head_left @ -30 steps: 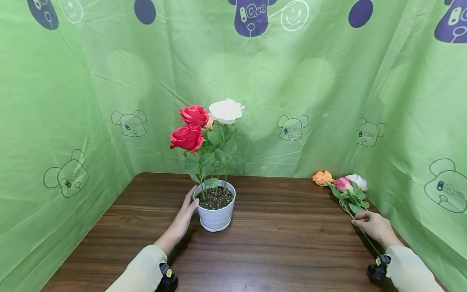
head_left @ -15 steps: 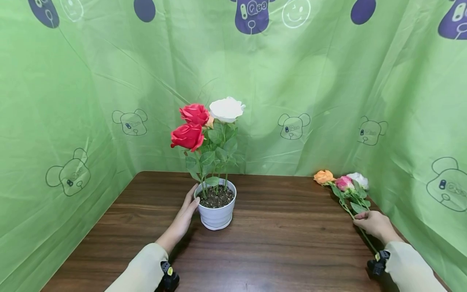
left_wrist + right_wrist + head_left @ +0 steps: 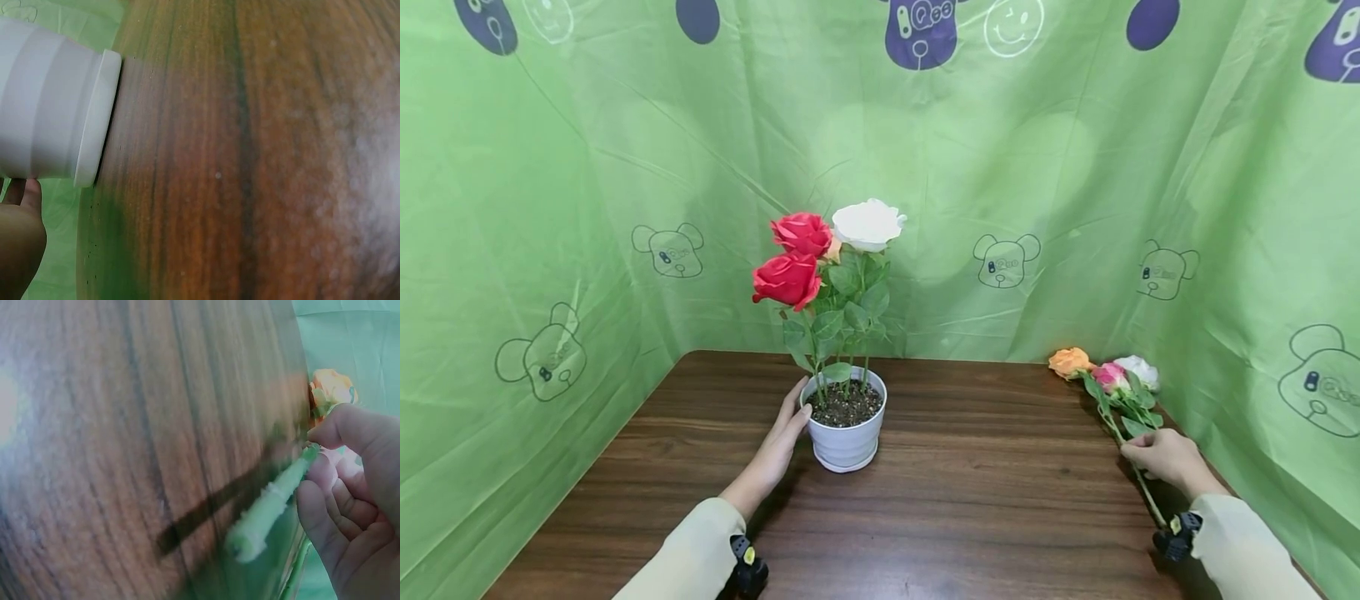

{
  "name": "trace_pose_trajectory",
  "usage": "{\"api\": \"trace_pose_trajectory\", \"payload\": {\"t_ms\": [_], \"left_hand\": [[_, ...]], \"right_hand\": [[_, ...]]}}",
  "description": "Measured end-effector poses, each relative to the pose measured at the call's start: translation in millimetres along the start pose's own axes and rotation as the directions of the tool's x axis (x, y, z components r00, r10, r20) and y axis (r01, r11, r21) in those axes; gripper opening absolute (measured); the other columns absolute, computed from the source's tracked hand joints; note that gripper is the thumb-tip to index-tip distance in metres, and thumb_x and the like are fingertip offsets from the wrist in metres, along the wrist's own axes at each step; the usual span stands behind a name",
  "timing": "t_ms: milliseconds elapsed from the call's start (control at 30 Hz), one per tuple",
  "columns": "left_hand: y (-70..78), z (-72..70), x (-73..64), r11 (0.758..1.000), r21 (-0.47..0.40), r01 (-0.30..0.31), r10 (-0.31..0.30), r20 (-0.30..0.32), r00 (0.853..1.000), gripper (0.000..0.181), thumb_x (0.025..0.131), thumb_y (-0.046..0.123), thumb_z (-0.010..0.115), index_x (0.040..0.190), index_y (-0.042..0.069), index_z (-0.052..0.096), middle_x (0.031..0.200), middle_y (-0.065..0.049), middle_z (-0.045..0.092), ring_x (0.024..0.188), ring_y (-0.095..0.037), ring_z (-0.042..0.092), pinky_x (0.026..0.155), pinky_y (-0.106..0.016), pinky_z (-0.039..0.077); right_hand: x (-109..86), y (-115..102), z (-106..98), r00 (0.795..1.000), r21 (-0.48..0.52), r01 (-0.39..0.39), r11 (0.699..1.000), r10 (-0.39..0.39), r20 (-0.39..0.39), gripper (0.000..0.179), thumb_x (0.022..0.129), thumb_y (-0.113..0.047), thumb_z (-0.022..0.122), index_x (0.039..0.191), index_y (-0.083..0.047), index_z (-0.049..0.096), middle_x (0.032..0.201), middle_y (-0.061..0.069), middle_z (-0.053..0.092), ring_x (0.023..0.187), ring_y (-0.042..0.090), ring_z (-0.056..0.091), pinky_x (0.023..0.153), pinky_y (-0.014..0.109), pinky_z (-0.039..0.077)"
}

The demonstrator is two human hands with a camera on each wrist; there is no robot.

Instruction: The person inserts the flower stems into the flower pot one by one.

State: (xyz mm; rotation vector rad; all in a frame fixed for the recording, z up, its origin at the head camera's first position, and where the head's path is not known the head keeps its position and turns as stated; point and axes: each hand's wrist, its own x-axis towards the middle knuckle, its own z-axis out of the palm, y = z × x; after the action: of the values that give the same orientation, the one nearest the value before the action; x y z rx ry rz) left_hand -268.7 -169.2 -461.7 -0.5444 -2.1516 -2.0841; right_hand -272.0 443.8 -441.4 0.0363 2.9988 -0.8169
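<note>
A white flower pot [image 3: 846, 446] with dark soil stands upright on the table. Two red roses [image 3: 787, 280], a white rose [image 3: 868, 225] and a partly hidden pale orange bloom rise from it. My left hand [image 3: 781, 429] rests against the pot's left side, fingers fairly straight and thumb by the rim. At the far right, my right hand [image 3: 1171, 460] pinches a green stem [image 3: 269, 512] between thumb and fingers; it appears to lead to the orange rose [image 3: 1070, 362]. A pink rose [image 3: 1110, 377] and another white rose [image 3: 1138, 372] lie beside it.
The brown wooden table [image 3: 970, 483] has a green printed curtain [image 3: 940, 150] around its back and sides. The loose roses lie close to the table's right edge. A black wrist camera [image 3: 1177, 536] sits on the right sleeve.
The lower end of the pinched stem has swung slightly left, and the orange rose has shifted a little to the right. My left hand and the pot hold their place.
</note>
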Motion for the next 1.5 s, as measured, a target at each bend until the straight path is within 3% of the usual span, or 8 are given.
{"api": "trace_pose_trajectory", "payload": {"t_ms": [600,900,1167,1500], "left_hand": [[2.6,0.5,-0.7,1.000,0.017,-0.005,0.005,0.007,1.000,0.058,0.110,0.022,0.033,0.160,0.007,0.010,0.164,-0.022,0.012,0.147,-0.036,0.012,0.113,-0.059,0.016],[0.5,0.1,-0.4,1.000,0.011,-0.001,0.001,-0.001,1.000,0.057,0.110,0.023,0.033,0.160,0.008,0.011,0.164,-0.022,0.012,0.147,-0.036,0.013,0.113,-0.059,0.017],[-0.6,-0.1,-0.6,1.000,0.004,-0.006,0.006,0.005,1.000,0.057,0.110,0.022,0.033,0.160,0.008,0.011,0.164,-0.021,0.012,0.147,-0.035,0.012,0.113,-0.059,0.016],[0.3,-0.3,-0.1,1.000,0.001,-0.011,0.011,0.007,1.000,0.058,0.110,0.022,0.033,0.160,0.005,0.010,0.164,-0.021,0.012,0.147,-0.034,0.012,0.113,-0.059,0.016]], "right_hand": [[-1.2,-13,-3,0.998,0.002,0.056,0.998,-0.056,-0.040,0.031,0.096,-0.029,0.067,0.101,0.000,0.073,0.079,0.000,0.070,0.065,0.017,0.066,0.063,0.037,0.053],[-2.5,-29,-1,0.995,0.117,0.074,0.990,-0.066,-0.072,0.032,0.094,-0.023,0.069,0.106,0.006,0.069,0.084,0.007,0.072,0.067,0.020,0.067,0.061,0.032,0.055],[-2.2,-47,-7,0.984,0.054,0.134,0.990,-0.126,-0.123,0.032,0.095,-0.027,0.068,0.107,0.003,0.068,0.084,0.004,0.072,0.066,0.018,0.066,0.061,0.031,0.049],[-3.0,-67,-12,0.974,0.055,0.188,0.981,-0.179,-0.142,0.033,0.097,-0.029,0.067,0.108,0.003,0.067,0.090,0.008,0.073,0.069,0.023,0.069,0.063,0.030,0.052]]}}
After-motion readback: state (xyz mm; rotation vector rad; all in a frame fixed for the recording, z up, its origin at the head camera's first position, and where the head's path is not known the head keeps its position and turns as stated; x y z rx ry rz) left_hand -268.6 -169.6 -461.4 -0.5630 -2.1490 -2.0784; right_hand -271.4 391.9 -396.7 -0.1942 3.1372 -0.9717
